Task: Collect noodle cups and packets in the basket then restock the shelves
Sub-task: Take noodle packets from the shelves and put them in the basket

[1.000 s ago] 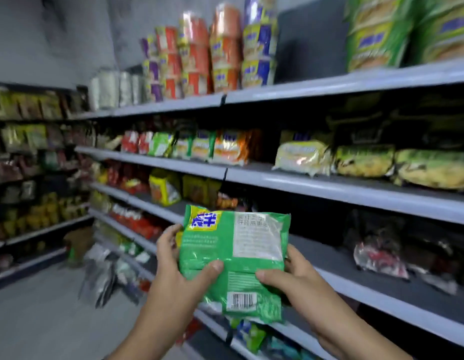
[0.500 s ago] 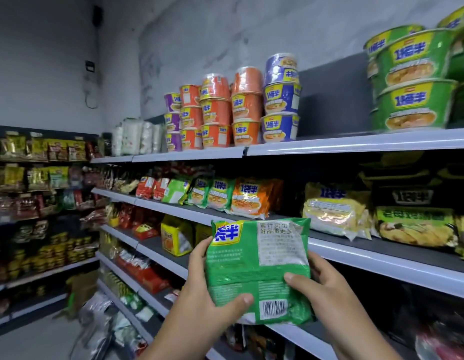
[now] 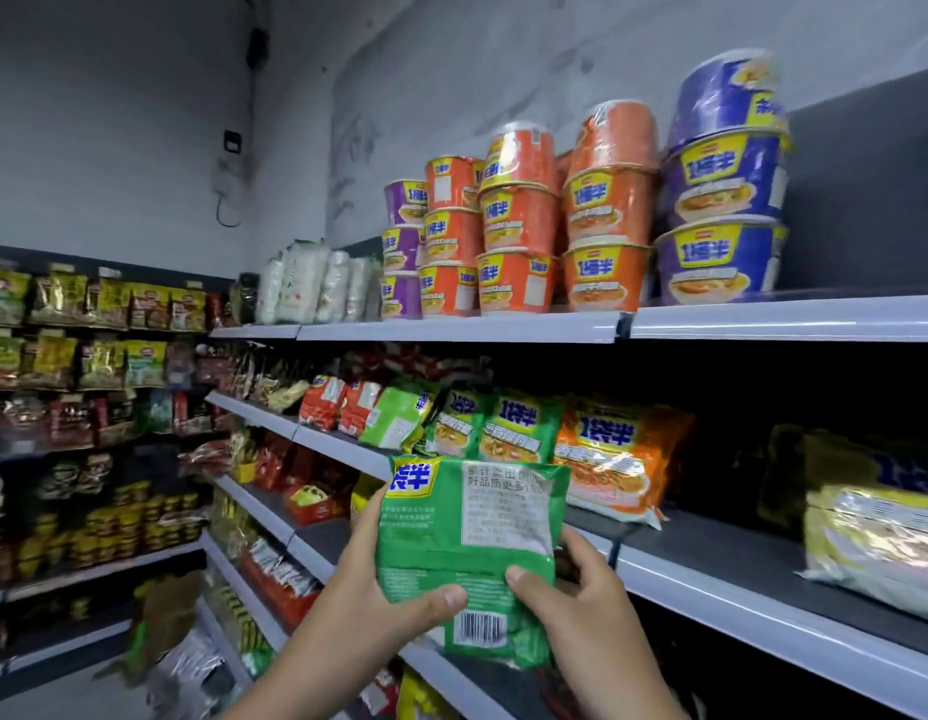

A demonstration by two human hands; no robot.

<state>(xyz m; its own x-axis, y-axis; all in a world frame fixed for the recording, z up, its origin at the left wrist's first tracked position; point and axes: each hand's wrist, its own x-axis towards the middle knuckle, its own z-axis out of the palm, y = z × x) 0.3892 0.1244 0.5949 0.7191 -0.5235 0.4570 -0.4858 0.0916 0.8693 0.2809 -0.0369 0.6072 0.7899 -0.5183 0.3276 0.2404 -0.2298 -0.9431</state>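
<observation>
Dim shop aisle, lit from above, with wide-angle bending

Cool light falls on the wall (image 3: 503,70) toward 12 o'clock; shelf (image 3: 763,324) undersides at 3 o'clock sink into deep shadow. Glare streaks the wrapped noodle cups (image 3: 607,210) at 1 o'clock. Edges at 9 and 4 o'clock smear and curve; the green packet (image 3: 472,537) is fairly sharp.

Green noodle packet (image 3: 472,543) is held upright, back side facing the camera — barcode near the bottom, white text panel upper right, blue-on-yellow logo top left. Left hand (image 3: 370,584) and right hand (image 3: 581,600) grip its lower half, thumbs on the back. It's in front of the second shelf (image 3: 763,589), just below the green packets (image 3: 498,426) standing there — noodle cups (image 3: 581,220) are stacked on the shelf above.
</observation>
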